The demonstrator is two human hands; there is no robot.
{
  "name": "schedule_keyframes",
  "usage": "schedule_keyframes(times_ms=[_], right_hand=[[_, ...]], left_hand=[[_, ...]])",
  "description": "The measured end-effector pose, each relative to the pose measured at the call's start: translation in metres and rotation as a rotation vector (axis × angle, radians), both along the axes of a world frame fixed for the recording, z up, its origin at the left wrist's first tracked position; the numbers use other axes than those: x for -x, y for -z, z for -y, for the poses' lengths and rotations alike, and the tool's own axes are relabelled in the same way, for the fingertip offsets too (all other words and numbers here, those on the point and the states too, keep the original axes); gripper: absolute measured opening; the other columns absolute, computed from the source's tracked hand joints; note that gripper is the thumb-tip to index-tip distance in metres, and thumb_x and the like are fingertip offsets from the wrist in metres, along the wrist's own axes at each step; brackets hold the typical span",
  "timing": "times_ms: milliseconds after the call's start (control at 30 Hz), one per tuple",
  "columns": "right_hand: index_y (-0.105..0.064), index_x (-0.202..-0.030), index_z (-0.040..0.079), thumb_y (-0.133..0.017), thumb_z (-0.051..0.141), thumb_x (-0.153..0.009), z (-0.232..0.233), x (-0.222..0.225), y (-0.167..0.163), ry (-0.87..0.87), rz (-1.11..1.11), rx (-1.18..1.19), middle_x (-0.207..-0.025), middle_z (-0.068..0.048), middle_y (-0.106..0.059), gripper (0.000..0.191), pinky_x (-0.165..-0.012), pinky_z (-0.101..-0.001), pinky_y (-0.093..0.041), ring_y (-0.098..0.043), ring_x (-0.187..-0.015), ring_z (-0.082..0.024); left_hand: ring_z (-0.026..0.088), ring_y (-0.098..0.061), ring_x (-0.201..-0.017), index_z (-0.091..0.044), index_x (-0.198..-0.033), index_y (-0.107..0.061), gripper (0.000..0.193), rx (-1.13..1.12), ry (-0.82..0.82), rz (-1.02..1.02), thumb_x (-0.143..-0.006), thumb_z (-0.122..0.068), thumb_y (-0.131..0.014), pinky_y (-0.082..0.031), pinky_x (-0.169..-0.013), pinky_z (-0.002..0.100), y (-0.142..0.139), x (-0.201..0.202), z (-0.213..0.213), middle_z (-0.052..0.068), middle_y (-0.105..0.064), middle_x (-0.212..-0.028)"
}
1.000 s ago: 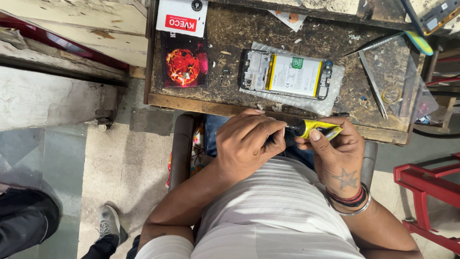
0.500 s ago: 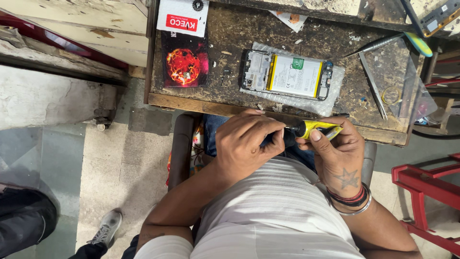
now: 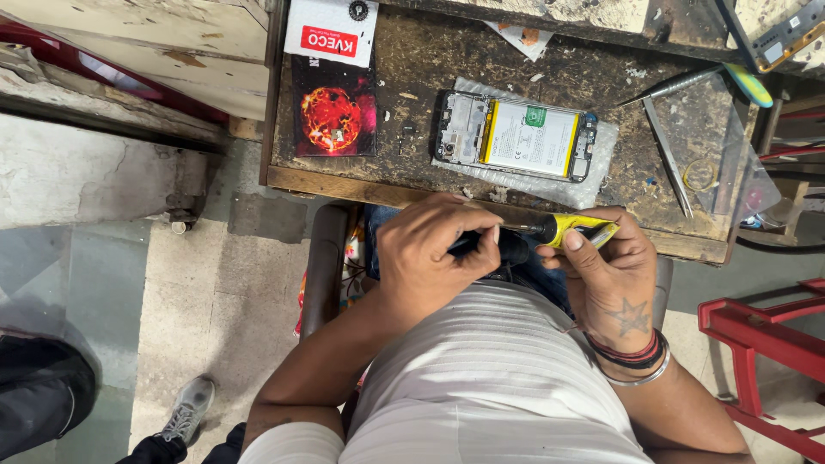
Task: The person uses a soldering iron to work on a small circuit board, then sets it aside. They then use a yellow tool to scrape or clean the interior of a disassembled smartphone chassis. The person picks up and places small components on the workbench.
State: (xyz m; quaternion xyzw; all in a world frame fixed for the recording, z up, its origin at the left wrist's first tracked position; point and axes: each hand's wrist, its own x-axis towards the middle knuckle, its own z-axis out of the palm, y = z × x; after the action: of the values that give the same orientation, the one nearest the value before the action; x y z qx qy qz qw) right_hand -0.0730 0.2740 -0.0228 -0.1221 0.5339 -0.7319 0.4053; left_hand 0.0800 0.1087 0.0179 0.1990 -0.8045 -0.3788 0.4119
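- Nothing much has moved since the earlier frames: both hands stay locked on the screwdriver, and only a grey shoe (image 3: 185,412) at the lower left has shifted on the floor.
- Held level in front of the person's belly, just below the near edge of the workbench, the yellow-and-black screwdriver (image 3: 563,230) lies with its thin metal shaft pointing to the person's left hand.
- Right hand (image 3: 612,273): fingers curled around the yellow handle, thumb pressed on top.
- Left hand (image 3: 430,258): closed in a fist-like pinch over the shaft end; what lies inside the fingers cannot be made out.
- On the wooden workbench (image 3: 404,176) just beyond the hands, an opened phone (image 3: 516,136) lies flat with its pale battery exposed, resting on a clear plastic sheet.
- Left of the phone lies a dark card with a red-orange globe picture (image 3: 333,116).
- Right of the phone, well apart, metal tweezers (image 3: 669,159) lie on the bench, with a thin metal tool with a yellow-green handle (image 3: 698,82) above them.
- A red stool frame (image 3: 760,344) stands at the right.
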Motion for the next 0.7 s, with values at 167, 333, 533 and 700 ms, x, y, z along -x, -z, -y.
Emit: schedule_keyframes(times_ms=[167, 333, 533, 700], right_hand=[[-0.059, -0.121, -0.003, -0.068, 0.003, -0.103, -0.001, 0.000, -0.002, 0.005, 0.021, 0.019, -0.106, -0.018, -0.072, 0.021, -0.076, -0.0312, -0.063, -0.074, -0.087, -0.021], [-0.059, -0.121, -0.002, -0.067, 0.003, -0.105, -0.003, 0.006, -0.003, 0.010, -0.024, 0.046, -0.107, -0.018, -0.072, 0.018, -0.079, -0.0320, -0.062, -0.073, -0.090, -0.022], [-0.059, -0.119, -0.003, -0.067, 0.001, -0.108, 0.004, 0.030, -0.007, -0.005, -0.145, 0.108, -0.104, -0.018, -0.072, 0.014, -0.085, -0.0351, -0.061, -0.073, -0.090, -0.022], [-0.059, -0.120, -0.004, -0.070, 0.000, -0.111, 0.018, 0.044, -0.015, -0.031, -0.294, 0.070, -0.106, -0.016, -0.071, 0.015, -0.087, -0.0327, -0.061, -0.073, -0.093, -0.021]], left_hand=[[0.019, -0.077, -0.085, -0.006, -0.097, -0.072, 0.013, -0.097, -0.023, 0.022, -0.087, -0.004, -0.081, -0.061, -0.078, 0.031, -0.010, -0.006, 0.008, 0.007, -0.076, -0.092], [0.013, -0.077, -0.077, -0.005, -0.099, -0.075, 0.009, -0.232, -0.097, 0.088, -0.091, -0.007, -0.078, -0.059, -0.070, 0.026, -0.016, -0.018, 0.023, 0.006, -0.077, -0.090], [0.013, -0.076, -0.095, -0.002, -0.112, -0.074, 0.010, -0.061, -0.261, 0.023, -0.107, -0.010, -0.073, -0.061, -0.086, 0.028, 0.004, -0.045, 0.074, 0.008, -0.078, -0.103], [0.014, -0.077, -0.092, -0.001, -0.110, -0.074, 0.010, 0.184, -0.394, 0.037, -0.110, -0.010, -0.069, -0.061, -0.085, 0.030, -0.032, -0.044, 0.176, 0.007, -0.079, -0.103]])
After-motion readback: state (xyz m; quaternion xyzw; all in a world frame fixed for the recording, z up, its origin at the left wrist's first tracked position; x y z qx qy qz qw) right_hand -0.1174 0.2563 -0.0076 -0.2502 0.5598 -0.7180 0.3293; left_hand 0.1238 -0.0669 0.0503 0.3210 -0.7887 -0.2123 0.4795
